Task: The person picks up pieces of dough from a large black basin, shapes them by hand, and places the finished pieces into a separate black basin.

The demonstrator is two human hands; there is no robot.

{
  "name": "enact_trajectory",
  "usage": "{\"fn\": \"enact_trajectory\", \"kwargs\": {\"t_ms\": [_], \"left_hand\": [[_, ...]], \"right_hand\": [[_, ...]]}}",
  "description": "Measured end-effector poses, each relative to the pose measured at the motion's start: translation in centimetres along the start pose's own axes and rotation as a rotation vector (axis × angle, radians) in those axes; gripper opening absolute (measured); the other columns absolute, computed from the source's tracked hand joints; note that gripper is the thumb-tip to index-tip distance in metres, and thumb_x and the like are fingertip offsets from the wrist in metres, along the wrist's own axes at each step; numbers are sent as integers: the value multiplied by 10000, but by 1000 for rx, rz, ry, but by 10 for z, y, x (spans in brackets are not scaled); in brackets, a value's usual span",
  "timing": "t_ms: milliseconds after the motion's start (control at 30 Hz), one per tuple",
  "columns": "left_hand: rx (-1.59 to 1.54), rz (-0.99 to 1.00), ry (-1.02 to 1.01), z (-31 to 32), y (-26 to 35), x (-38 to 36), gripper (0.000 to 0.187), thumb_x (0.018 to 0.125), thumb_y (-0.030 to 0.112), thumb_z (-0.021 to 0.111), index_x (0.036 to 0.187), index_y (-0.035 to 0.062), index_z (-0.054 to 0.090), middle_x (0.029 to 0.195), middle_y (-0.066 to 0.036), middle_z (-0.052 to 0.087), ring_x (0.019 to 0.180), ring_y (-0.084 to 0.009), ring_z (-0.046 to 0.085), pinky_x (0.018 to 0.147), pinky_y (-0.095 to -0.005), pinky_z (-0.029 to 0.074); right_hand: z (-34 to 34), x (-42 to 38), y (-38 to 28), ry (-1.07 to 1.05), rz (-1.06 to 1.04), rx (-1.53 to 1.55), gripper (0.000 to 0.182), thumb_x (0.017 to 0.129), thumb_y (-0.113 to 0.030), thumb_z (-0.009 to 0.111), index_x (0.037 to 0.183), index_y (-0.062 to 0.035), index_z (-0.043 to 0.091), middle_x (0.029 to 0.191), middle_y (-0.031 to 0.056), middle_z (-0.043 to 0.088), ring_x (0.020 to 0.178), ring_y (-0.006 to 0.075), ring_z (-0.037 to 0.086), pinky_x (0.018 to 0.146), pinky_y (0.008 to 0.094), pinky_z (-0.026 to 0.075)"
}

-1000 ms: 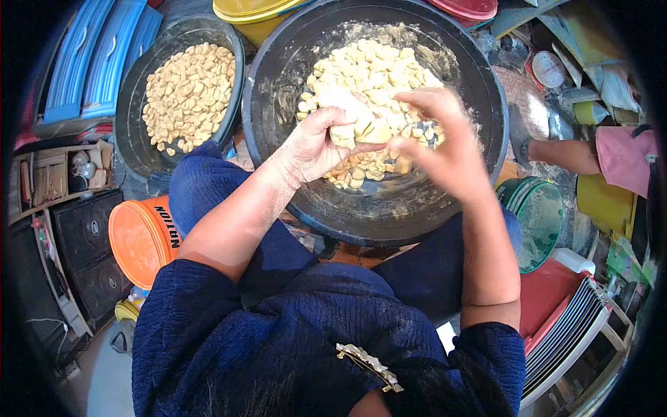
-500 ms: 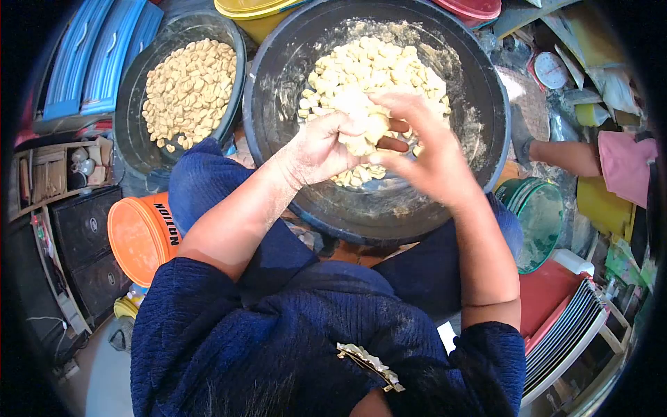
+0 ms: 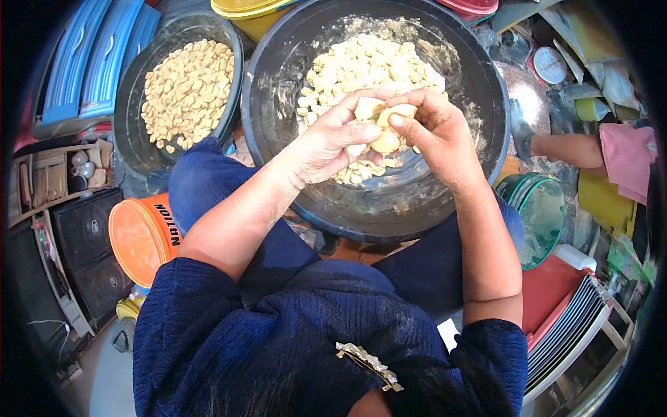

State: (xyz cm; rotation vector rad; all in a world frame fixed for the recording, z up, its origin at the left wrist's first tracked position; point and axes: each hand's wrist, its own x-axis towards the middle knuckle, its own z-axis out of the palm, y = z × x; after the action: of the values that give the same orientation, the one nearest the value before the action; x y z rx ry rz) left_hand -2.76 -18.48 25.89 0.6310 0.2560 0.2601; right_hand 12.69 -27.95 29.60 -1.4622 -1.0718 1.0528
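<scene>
Over the large black basin (image 3: 379,226), my left hand (image 3: 326,142) is closed around several pale yellow, dough-like lumps (image 3: 386,141). Flour-like powder coats its skin. My right hand (image 3: 438,135) meets it from the other side, thumb and fingers pinching one dough-like piece (image 3: 401,111) at the top of the handful. Beneath both hands lies a heap of similar pale pieces (image 3: 375,62) in the basin, partly hidden by my fingers. Dusty residue streaks the basin's inner wall.
A smaller dark basin (image 3: 128,132) with tan pieces (image 3: 187,94) stands at left. An orange bucket (image 3: 139,240) and a green bucket (image 3: 538,222) flank my knees. Yellow (image 3: 257,24) and red (image 3: 472,7) tubs sit behind. Another person's limb (image 3: 566,149) reaches in at right, near a dial scale (image 3: 550,64).
My right hand has closed in from a spread, blurred pose beside the handful and now pinches a piece there. My left hand keeps its hold, its thumb now lying across the lumps.
</scene>
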Motion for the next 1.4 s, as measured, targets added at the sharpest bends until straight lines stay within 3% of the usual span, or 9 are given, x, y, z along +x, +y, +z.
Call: {"fn": "enact_trajectory", "kwargs": {"t_ms": [200,367,467,567,733,833,1033,1267,1400], "left_hand": [[83,-15,31,-14,2,3,407,803,160,621,1160,75,445,968,-84,560,849,-172,577,631,-276,504],[-13,1,41,-1,2,4,365,866,242,533,1162,51,438,989,-120,572,789,-211,603,589,-286,506],[-190,-6,228,3,2,4,380,870,236,474,1189,38,414,1022,-157,565,760,-235,612,560,-297,504],[-1,-123,-7,-5,6,1,634,698,96,479,1307,65,304,1005,-165,537,737,-234,602,532,-281,485],[84,-161,-52,-3,4,-7,712,725,125,526,1367,138,217,918,-114,526,630,-187,554,490,-238,427],[76,-192,-54,-15,2,-3,564,846,257,503,1343,123,272,923,-96,526,666,-175,549,501,-246,441],[-90,-92,266,-4,-10,10,537,915,501,326,1218,69,424,898,-68,571,494,-90,495,399,-205,410],[388,-178,326,-11,-3,6,284,926,309,431,1038,72,542,806,-19,562,462,-66,456,370,-183,362],[224,-84,363,-11,0,7,238,921,245,452,1027,47,529,776,-11,560,568,-62,499,462,-192,403]], "right_hand": [[-18,10,-11,528,-97,244,194,905,-186,481,980,-15,537,773,43,566,646,85,549,564,185,433],[-16,4,-10,143,-470,-685,244,776,-170,633,980,-38,604,1044,135,539,981,252,530,881,338,398],[8,-4,-11,-100,-286,-585,331,697,-97,662,1012,-47,572,1041,166,530,989,306,517,884,365,397],[-8,-2,-16,-58,-155,-578,358,696,-93,656,1034,-45,550,1041,168,537,985,317,520,876,375,403],[9,1,-6,68,-441,-481,192,753,-63,621,939,-19,608,930,104,598,896,220,564,795,336,432],[-1,-2,-17,-146,60,-283,218,712,-102,673,903,-15,615,1078,140,513,966,208,507,843,339,398],[17,-5,-7,-68,-392,-585,341,645,-194,727,930,-65,590,1011,136,531,965,317,522,823,404,423],[3,-1,-14,-168,30,-758,347,693,-44,612,1036,-66,559,990,149,560,950,354,534,820,408,434],[-3,-3,-5,-125,-268,-905,366,736,-137,628,1089,-100,539,971,158,548,916,366,544,786,421,441]]}}
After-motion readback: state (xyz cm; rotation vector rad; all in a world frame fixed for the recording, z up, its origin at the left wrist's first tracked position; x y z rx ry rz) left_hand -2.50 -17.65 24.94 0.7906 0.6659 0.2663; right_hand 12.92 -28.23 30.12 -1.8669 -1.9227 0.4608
